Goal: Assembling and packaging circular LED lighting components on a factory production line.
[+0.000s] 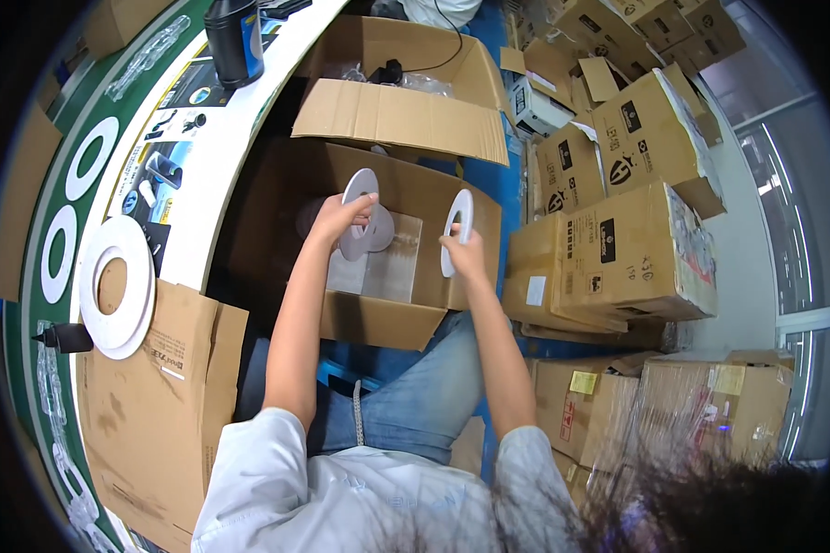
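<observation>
My left hand [343, 218] is closed on a flat white ring [360, 184], its fingers through or round the rim, above an open cardboard box [470, 198]. To the right, my right hand [464, 249] pinches a second white ring [448, 260], held nearly on edge over the box's right side. Inside that box, more pale round pieces [381, 232] show behind the left-hand ring, partly hidden by it. At the left, a stack of larger white rings [140, 304] lies on a flattened cardboard piece [148, 387].
Two white rings [94, 158] lie on a green conveyor belt [41, 249] at the left. A black bottle [234, 46] stands on the white table edge [194, 244]. Beyond my box is another open box [397, 115] with a black cable. Stacked cartons [632, 249] line the right.
</observation>
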Motion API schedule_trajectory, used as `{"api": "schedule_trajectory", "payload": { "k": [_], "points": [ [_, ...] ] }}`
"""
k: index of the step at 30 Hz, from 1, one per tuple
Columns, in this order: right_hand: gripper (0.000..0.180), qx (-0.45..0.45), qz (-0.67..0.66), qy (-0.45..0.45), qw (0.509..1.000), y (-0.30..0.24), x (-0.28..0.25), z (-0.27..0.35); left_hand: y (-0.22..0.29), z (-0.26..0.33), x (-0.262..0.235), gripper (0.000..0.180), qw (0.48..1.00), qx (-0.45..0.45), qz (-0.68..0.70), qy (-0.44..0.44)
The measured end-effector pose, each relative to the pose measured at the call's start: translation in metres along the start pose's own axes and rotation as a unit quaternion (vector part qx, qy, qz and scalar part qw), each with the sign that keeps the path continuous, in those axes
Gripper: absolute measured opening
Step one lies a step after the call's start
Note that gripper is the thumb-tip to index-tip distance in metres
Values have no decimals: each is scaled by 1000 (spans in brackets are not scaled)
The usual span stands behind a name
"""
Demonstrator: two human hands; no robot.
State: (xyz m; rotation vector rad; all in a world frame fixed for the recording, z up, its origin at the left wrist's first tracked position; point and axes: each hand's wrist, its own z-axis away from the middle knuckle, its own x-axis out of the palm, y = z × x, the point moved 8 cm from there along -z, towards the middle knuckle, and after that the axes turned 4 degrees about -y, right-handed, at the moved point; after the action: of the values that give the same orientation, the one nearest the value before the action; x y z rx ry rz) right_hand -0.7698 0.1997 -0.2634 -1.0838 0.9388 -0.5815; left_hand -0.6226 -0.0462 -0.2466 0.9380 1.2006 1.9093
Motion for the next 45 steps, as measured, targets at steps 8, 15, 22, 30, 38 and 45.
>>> {"api": "schedule_trajectory", "payload": {
  "k": [8, 15, 22, 30, 38, 45],
  "points": [
    [40, -29, -213, -17, 976, 1, 20, 15, -38, 14, -10, 31, 997, -1, 82, 12],
    [26, -10, -292, -11, 956, 23, 49, 16, -70, -17, -16, 31, 992, -6, -103, 67],
    [15, -16, -175, -24, 984, 28, 49, 18, -57, -16, -7, 30, 984, 47, -173, -2],
    [18, -116, 1, -50, 992, 7, 24, 11, -57, -9, 29, 40, 978, 4, -155, -137],
    [39, -329, -24, 153, 932, -109, -13, 34, -34, -33, 11, 35, 937, 141, -319, -2],
    [19, -294, 11, 55, 954, -80, 44, 1, -39, -41, -20, 26, 896, 94, -431, 38]
  ]
}}
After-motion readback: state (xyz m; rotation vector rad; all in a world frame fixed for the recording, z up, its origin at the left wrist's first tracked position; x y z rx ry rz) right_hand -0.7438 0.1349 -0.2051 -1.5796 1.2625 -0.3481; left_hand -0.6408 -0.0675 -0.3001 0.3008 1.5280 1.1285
